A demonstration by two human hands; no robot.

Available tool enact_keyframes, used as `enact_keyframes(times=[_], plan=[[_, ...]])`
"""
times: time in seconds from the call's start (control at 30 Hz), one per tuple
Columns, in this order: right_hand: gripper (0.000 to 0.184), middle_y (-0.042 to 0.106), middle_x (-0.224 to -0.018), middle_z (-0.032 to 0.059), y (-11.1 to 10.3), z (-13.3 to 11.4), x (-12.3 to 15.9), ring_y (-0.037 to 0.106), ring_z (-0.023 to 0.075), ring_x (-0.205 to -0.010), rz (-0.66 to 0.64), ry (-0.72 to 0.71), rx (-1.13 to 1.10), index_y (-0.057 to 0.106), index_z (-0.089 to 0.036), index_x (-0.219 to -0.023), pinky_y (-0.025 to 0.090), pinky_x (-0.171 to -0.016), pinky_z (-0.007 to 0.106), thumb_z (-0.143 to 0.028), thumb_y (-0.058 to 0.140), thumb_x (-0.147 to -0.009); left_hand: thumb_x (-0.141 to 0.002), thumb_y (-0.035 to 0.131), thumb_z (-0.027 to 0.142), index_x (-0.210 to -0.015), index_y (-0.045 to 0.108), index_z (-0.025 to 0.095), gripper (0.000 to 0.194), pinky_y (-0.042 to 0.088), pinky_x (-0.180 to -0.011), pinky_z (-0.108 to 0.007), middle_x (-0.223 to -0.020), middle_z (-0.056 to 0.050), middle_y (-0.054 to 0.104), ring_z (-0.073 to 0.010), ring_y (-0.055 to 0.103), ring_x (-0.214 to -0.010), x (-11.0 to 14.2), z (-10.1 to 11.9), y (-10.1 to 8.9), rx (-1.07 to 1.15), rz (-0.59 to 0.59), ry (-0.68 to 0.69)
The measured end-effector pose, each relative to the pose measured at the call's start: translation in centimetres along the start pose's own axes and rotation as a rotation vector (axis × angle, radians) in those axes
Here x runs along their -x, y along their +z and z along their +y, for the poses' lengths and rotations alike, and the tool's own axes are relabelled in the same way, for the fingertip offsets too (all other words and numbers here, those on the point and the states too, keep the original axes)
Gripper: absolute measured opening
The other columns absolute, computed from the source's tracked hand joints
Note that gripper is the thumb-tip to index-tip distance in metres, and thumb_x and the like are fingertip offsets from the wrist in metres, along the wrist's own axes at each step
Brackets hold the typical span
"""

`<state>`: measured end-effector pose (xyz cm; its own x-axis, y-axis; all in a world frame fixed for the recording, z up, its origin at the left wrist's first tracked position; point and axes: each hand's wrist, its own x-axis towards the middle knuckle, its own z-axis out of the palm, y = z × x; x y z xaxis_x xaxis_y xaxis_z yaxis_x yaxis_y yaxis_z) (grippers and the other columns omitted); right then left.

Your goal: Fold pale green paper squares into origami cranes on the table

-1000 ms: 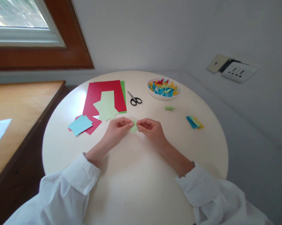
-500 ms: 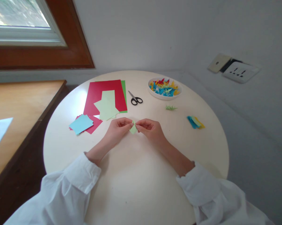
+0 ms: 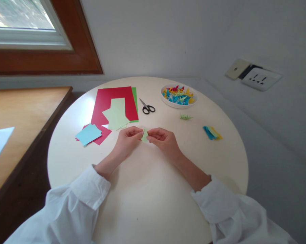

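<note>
A small folded piece of light green paper [image 3: 144,136] is pinched between my two hands, over the middle of the round white table [image 3: 147,196]. My left hand [image 3: 129,139] grips its left side between thumb and fingers. On its right side, my right hand [image 3: 163,139] closes on it the same way. The fingertips cover part of the paper, so its full folded shape is hidden. Beyond my left hand lie pale green paper sheets [image 3: 118,113] on a red sheet [image 3: 99,101].
Black-handled scissors [image 3: 147,108] lie beyond my hands. A white bowl [image 3: 177,106] holds colourful folded paper figures. Light green folded pieces [image 3: 185,117] lie nearer, with blue and yellow folded papers [image 3: 212,133] at right. Light blue squares [image 3: 88,133] top red ones at left.
The folded paper has turned slightly between my fingers and now shows a narrower, more pointed outline. Both hands stay in nearly the same place, and the other things have not moved.
</note>
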<state>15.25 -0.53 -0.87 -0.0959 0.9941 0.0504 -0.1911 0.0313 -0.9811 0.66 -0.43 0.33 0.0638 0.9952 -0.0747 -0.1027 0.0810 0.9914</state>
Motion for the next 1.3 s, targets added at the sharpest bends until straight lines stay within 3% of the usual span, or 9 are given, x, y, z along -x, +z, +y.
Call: enact_keyframes(times=[0.47, 0.77, 1.1, 1.3], plan=[[0.018, 0.070, -0.070, 0.0011, -0.02, 0.00, -0.07, 0.066, 0.0146, -0.067, 0.023, -0.058, 0.040, 0.065, -0.017, -0.070, 0.054, -0.069, 0.029, -0.027, 0.074, -0.058, -0.069, 0.066, 0.036, -0.067, 0.070, 0.014, 0.022, 0.041, -0.059, -0.024, -0.063, -0.002, 0.065, -0.0125, 0.054, -0.062, 0.19, 0.38, -0.17, -0.265, -0.002, 0.144], [0.019, 0.069, -0.069, 0.0012, 0.05, 0.10, 0.03, 0.065, 0.0138, -0.066, 0.048, -0.059, 0.075, 0.064, -0.017, -0.070, 0.054, -0.068, 0.028, -0.027, 0.074, -0.057, -0.066, 0.068, 0.035, -0.070, 0.069, 0.014, 0.022, 0.040, -0.057, -0.024, -0.066, -0.002, 0.066, -0.0125, 0.054, -0.060, 0.11, 0.10, -0.14, -0.284, 0.032, 0.153], [0.027, 0.068, -0.070, 0.0005, 0.06, 0.59, -0.15, 0.063, 0.0129, -0.066, -0.007, 0.053, 0.036, 0.064, -0.016, -0.077, 0.052, -0.064, 0.028, -0.024, 0.075, -0.054, -0.067, 0.067, 0.030, -0.070, 0.065, 0.013, 0.018, 0.043, -0.061, -0.025, -0.067, -0.002, 0.062, -0.0119, 0.055, -0.062, 0.02, 0.02, -0.18, -0.182, 0.079, 0.143], [0.021, 0.066, -0.064, -0.0011, -0.01, 0.33, -0.21, 0.062, 0.0122, -0.060, 0.022, 0.007, 0.033, 0.064, -0.017, -0.075, 0.050, -0.060, 0.027, -0.025, 0.072, -0.057, -0.069, 0.065, 0.027, -0.096, 0.064, 0.015, 0.029, 0.045, -0.063, -0.026, -0.064, 0.002, 0.059, -0.0114, 0.056, -0.061, 0.14, 0.08, -0.18, -0.138, 0.013, 0.138]])
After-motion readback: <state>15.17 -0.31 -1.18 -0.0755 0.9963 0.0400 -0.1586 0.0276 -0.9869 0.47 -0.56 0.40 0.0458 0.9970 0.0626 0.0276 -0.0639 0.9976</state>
